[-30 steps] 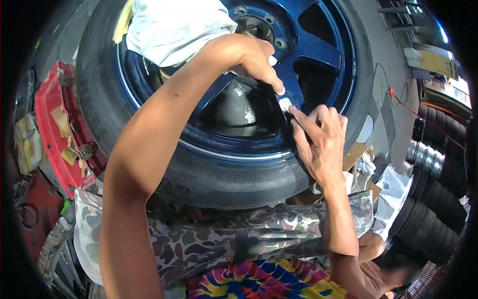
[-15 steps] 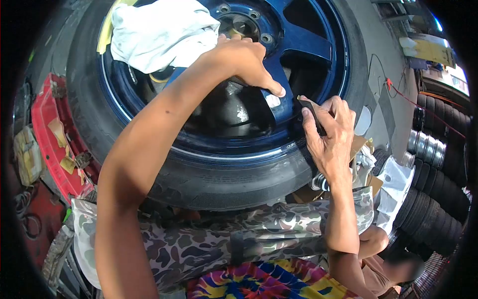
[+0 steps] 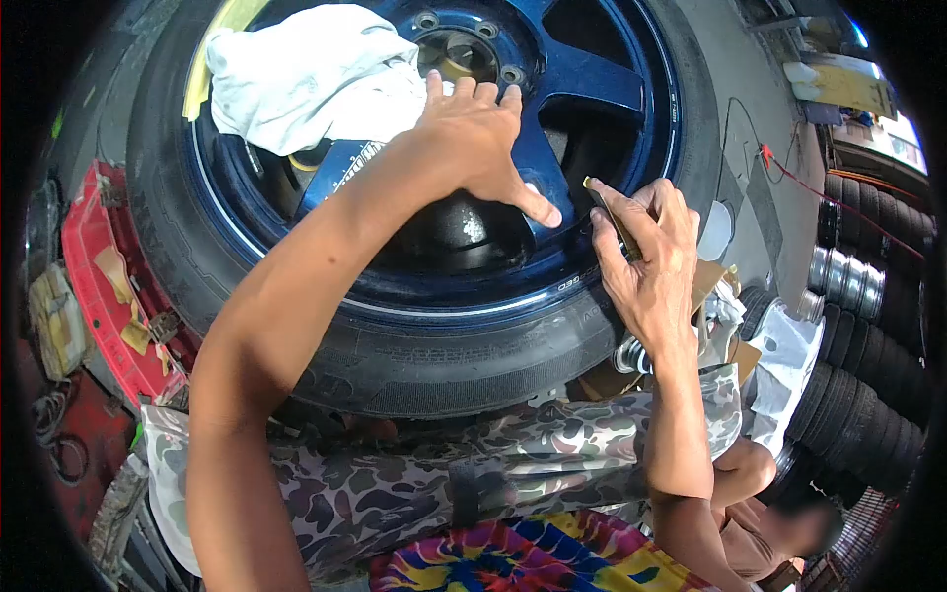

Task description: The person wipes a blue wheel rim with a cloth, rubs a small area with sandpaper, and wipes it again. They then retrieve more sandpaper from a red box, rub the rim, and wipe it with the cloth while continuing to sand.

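Upper centre, a blue wheel [image 3: 592, 79] lay beneath the left hand [image 3: 473, 143], fingers spread, thumb out, nothing visibly held. Right of centre, over the wheel's lower right, the right hand [image 3: 651, 247] pinched a thin dark strip [image 3: 596, 197].

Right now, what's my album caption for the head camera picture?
Left hand spread over a blue metal spoked wheel, right hand pinching a slim dark yellow-tipped piece.

The scene is brightly lit, with glare cast on the cloth [image 3: 306, 79]; edges are curved and darkened by the lens.
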A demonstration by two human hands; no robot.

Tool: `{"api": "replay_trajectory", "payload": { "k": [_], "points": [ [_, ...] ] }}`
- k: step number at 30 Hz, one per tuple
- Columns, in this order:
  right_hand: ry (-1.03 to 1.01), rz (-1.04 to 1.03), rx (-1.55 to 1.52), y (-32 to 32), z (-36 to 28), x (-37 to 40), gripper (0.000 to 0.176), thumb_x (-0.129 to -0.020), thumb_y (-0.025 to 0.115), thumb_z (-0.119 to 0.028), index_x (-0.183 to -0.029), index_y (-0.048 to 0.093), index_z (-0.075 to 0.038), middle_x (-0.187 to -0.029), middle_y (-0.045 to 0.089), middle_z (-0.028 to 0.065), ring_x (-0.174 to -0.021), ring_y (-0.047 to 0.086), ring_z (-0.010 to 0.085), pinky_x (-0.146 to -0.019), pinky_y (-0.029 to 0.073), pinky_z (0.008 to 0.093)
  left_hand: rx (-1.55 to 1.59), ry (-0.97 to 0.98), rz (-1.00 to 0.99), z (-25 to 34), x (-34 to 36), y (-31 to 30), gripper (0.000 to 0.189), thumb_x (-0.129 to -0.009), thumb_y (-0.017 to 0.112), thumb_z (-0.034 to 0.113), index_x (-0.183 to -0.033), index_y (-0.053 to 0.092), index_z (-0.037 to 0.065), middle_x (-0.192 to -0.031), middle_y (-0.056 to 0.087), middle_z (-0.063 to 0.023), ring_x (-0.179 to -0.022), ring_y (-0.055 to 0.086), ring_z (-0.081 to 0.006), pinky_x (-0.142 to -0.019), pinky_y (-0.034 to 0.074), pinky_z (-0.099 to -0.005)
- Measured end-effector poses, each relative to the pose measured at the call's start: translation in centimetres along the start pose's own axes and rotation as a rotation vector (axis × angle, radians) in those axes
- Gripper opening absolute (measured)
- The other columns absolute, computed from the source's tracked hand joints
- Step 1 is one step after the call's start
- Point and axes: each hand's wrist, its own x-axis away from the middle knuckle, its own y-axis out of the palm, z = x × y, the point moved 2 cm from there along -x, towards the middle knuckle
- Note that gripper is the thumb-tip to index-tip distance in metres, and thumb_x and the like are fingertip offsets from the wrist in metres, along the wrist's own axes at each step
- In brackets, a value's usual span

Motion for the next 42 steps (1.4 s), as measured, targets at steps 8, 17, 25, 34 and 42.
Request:
{"api": "replay_trajectory", "payload": {
  "k": [8, 17, 25, 34, 42],
  "points": [
    [-0.004, -0.039, -0.024, 0.3, -0.2, 0.2, 0.034, -0.089, 0.079, -0.013, -0.122, 0.082, -0.008, -0.091, 0.053, 0.0070, -0.091, 0.055, 0.0241, -0.088, 0.040, 0.0405, -0.016, 0.004, 0.105, -1.5, -0.2, 0.3, 0.155, -0.052, 0.083, 0.095, -0.166, 0.040, 0.000, -0.162, 0.050, -0.0265, -0.157, 0.040, -0.0426, -0.132, 0.025, -0.0590],
    [-0.004, -0.062, -0.042, 0.4, -0.5, 0.4, 0.034, -0.089, 0.079, -0.014, -0.123, 0.082, -0.008, -0.092, 0.052, 0.0069, -0.092, 0.055, 0.0239, -0.088, 0.040, 0.0402, 0.053, 0.053, 0.069, -3.3, -1.0, 0.2, 0.147, -0.059, 0.084, 0.089, -0.168, 0.036, 0.001, -0.166, 0.041, -0.0326, -0.157, 0.036, -0.0482, -0.131, 0.028, -0.0529],
    [-0.008, -0.055, -0.050, 0.5, -0.7, 0.2, 0.034, -0.089, 0.080, -0.014, -0.123, 0.082, -0.008, -0.092, 0.052, 0.0074, -0.093, 0.055, 0.0246, -0.088, 0.040, 0.0404, -0.011, 0.043, 0.001, 0.1, 1.0, -0.5, 0.156, -0.058, 0.089, 0.082, -0.174, 0.018, 0.006, -0.171, 0.032, -0.0325, -0.164, 0.024, -0.0450, -0.136, 0.017, -0.0549],
    [-0.015, -0.049, -0.042, 0.5, -0.7, 0.2, 0.035, -0.088, 0.080, -0.014, -0.122, 0.082, -0.008, -0.092, 0.052, 0.0073, -0.092, 0.055, 0.0245, -0.088, 0.040, 0.0405, 0.013, -0.019, 0.069, -2.7, -0.5, -0.9, 0.151, -0.054, 0.093, 0.078, -0.171, 0.032, 0.005, -0.171, 0.033, -0.0327, -0.162, 0.028, -0.0482, -0.132, 0.028, -0.0545],
    [-0.013, -0.042, -0.047, 0.4, -0.6, 0.3, 0.034, -0.089, 0.080, -0.014, -0.123, 0.082, -0.008, -0.092, 0.052, 0.0070, -0.092, 0.054, 0.0239, -0.088, 0.040, 0.0403, 0.041, 0.003, 0.126, -4.1, -1.3, -0.5, 0.146, -0.057, 0.091, 0.078, -0.169, 0.035, 0.004, -0.169, 0.035, -0.0351, -0.161, 0.030, -0.0488, -0.131, 0.029, -0.0544]
  ]
}}
